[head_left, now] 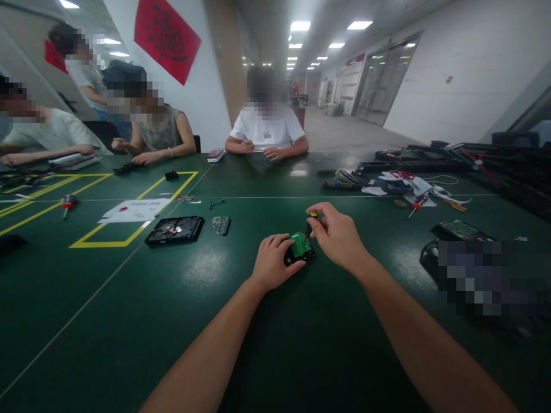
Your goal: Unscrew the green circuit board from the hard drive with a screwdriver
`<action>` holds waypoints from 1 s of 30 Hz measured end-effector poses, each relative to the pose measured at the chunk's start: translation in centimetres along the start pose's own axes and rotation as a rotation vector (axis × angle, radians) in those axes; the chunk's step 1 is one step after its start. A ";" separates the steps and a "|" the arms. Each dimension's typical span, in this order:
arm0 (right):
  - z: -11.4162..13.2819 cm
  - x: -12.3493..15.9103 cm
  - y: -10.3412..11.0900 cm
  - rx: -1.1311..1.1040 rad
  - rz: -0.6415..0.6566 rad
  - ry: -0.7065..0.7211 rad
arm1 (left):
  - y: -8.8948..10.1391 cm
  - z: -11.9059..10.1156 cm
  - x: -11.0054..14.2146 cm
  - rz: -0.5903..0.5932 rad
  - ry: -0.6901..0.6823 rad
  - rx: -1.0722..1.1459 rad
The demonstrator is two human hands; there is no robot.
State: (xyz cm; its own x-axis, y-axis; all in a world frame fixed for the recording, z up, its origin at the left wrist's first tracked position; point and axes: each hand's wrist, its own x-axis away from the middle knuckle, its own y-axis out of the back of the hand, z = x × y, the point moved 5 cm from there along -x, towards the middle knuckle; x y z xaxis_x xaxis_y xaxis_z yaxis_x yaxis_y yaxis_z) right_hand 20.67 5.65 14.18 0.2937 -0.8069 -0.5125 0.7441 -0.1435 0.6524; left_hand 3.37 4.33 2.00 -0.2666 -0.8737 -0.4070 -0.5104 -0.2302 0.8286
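A hard drive (308, 258) with a green circuit board (300, 245) on its upper face lies on the green table in front of me. My left hand (274, 256) grips it from the left, fingers over the far edge and thumb along the near one. In my right hand (333, 234) is a small screwdriver (314, 215) with a yellow cap, pinched between thumb and fingers. It stands nearly upright above the board's right part; whether its tip sits in a screw is too small to tell.
Left of the hard drive lie a loose circuit board (221, 225) and a black casing (175, 229). A white sheet (134, 210) and a red-black screwdriver (68, 202) are farther left. Cables and tools (404, 183) clutter the right. A black bag-like item (430, 255) is near right. Several people sit opposite.
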 end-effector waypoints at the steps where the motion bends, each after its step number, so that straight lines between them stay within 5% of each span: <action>1: 0.0 0.0 0.0 0.005 -0.010 0.003 | 0.0 0.0 0.0 0.000 -0.002 -0.001; 8: 0.5 -0.1 0.2 0.005 -0.007 0.099 | -0.1 0.0 0.0 -0.009 -0.005 0.000; 19: 0.7 -0.1 0.4 0.145 -0.061 0.087 | 0.0 0.0 0.0 0.007 0.006 -0.004; 30: 0.6 0.1 0.1 0.051 -0.034 0.099 | -0.1 0.1 0.0 0.005 0.009 0.004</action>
State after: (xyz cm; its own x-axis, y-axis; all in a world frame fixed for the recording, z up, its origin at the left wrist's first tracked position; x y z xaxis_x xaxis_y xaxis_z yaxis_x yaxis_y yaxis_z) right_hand 20.37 5.26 14.52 0.3290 -0.7407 -0.5858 0.7239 -0.2006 0.6601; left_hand 3.34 4.36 1.93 -0.2619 -0.8787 -0.3991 -0.5120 -0.2240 0.8293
